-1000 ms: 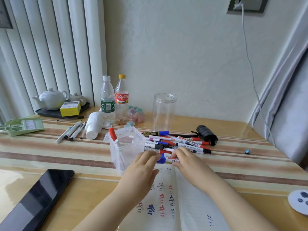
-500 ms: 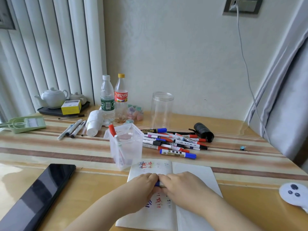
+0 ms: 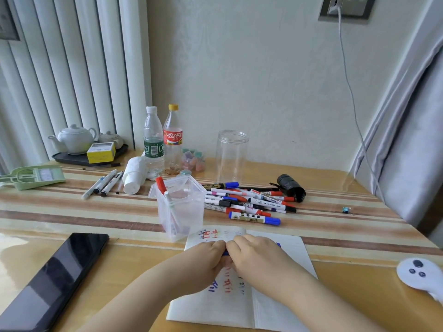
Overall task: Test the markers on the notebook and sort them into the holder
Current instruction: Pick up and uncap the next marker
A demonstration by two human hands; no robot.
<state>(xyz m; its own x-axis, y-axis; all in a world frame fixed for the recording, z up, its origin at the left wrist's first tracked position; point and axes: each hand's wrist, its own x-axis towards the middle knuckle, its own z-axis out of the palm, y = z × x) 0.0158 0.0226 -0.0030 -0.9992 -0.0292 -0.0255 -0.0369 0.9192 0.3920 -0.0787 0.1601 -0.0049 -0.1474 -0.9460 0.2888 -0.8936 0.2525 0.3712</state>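
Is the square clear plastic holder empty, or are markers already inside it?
Not empty: the square clear plastic holder contains a red-capped marker and a white one.

- off-white textured plaster wall [image 3: 251, 80] behind the table, evenly lit by soft daylight
- white vertical blind slats [image 3: 72, 80] covering the left side, brighter than the wall
- grey fabric curtain [image 3: 412, 130] hanging at the right, folds reaching the table edge
- dark grey rectangular wall socket plate [image 3: 346, 7] at upper right, white plug in it
- thin white cable [image 3: 350, 92] running from the plug down the wall toward the curtain
- glossy table top with a beige, cream and brown striped cover [image 3: 72, 212], window glare at the near left
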